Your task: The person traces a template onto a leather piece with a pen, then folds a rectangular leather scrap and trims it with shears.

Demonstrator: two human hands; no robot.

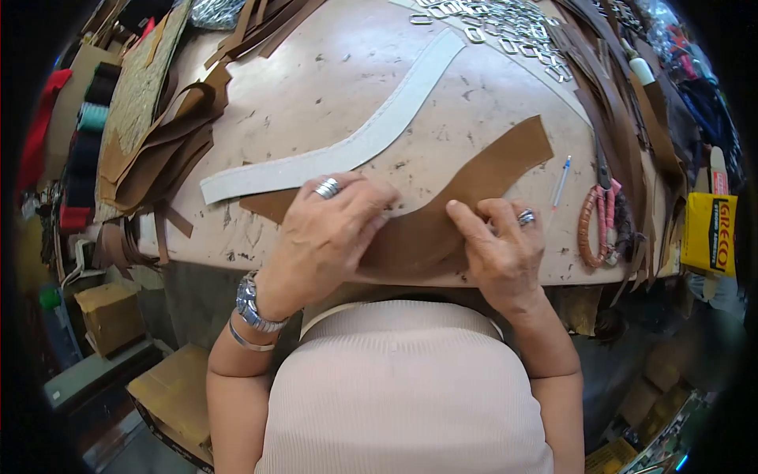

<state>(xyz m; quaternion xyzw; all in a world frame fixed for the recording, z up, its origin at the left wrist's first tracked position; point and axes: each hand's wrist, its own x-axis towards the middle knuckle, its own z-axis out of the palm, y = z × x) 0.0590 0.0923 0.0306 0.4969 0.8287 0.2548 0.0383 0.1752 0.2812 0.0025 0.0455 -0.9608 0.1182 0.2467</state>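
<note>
A curved brown leather strip (489, 170) lies near the table's front edge, its right end angled up and away from me. My left hand (335, 229), with a ring and a wristwatch, is closed over the strip's left part, fingertips pinched together at its upper edge. My right hand (505, 249) grips the strip's lower right edge, one fingertip pressing on its face and the other fingers curled. Both hands hide parts of the strip. Just beyond it rests a white curved strip (347, 146) of similar shape, with a line along its edge.
Pink-handled scissors (602, 213) and a pen (561, 183) lie to the right. Metal chain links (505, 31) are heaped at the back right. Folded brown leather pieces (170, 150) sit at the left. A yellow adhesive box (709, 233) stands beyond the right edge.
</note>
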